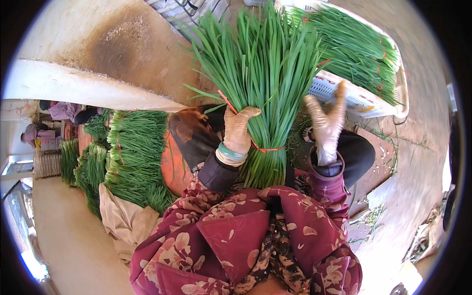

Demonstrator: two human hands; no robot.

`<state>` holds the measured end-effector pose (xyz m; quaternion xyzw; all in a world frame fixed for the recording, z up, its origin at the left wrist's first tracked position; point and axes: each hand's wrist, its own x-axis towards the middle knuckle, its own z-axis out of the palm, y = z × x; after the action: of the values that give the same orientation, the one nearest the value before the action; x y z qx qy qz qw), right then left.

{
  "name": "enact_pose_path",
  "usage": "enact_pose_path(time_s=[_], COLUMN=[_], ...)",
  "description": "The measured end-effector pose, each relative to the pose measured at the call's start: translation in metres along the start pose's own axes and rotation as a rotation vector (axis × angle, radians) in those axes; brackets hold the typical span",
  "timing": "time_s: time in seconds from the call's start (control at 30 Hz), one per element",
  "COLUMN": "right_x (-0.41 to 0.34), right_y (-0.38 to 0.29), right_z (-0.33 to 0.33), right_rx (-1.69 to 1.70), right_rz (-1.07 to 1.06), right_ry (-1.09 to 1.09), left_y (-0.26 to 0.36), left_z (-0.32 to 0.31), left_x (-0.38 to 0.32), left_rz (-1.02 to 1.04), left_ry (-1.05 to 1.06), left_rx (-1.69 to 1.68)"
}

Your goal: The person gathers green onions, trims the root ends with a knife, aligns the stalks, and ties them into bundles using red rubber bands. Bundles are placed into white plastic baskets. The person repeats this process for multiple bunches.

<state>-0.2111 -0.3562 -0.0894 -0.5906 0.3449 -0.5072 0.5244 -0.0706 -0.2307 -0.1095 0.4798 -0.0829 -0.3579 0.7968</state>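
A thick bunch of garlic chives (273,84) stands upright before my lap, leaves fanning out at the top. A red tie (269,149) circles it near the stem end, and a red strip end sticks up beside my left thumb. My left hand (238,129), gloved and wearing a green bangle (231,153) at the wrist, grips the bunch from its left side. To the right of the leaves, my gloved right hand (327,123) is raised with fingers spread and holds nothing. The bunch hides part of my legs.
A white plastic crate (343,92) with tied chive bundles (354,51) stands at the upper right. More bundles (138,147) lie on an orange surface (171,166) to my left, near a beige cloth (123,217). A wall (84,83) rises upper left. Other people (64,110) are farther left.
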Motion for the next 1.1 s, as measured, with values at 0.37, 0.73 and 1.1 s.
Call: enact_pose_path(time_s=[0.37, 0.73, 1.1], right_x=[0.038, -0.014, -0.043], right_y=[-0.053, 0.029, -0.015], right_z=[0.024, -0.113, 0.002], right_rx=[-0.605, -0.686, -0.752], right_rz=[-0.91, 0.453, -0.605], right_ry=[-0.503, -0.779, -0.761], left_y=[0.005, -0.006, -0.006], left_z=[0.002, -0.022, -0.019], left_x=[-0.004, 0.002, 0.006], left_rz=[-0.055, 0.027, 0.009], left_ry=[-0.015, -0.057, 0.066], left_rx=[-0.049, -0.036, -0.016])
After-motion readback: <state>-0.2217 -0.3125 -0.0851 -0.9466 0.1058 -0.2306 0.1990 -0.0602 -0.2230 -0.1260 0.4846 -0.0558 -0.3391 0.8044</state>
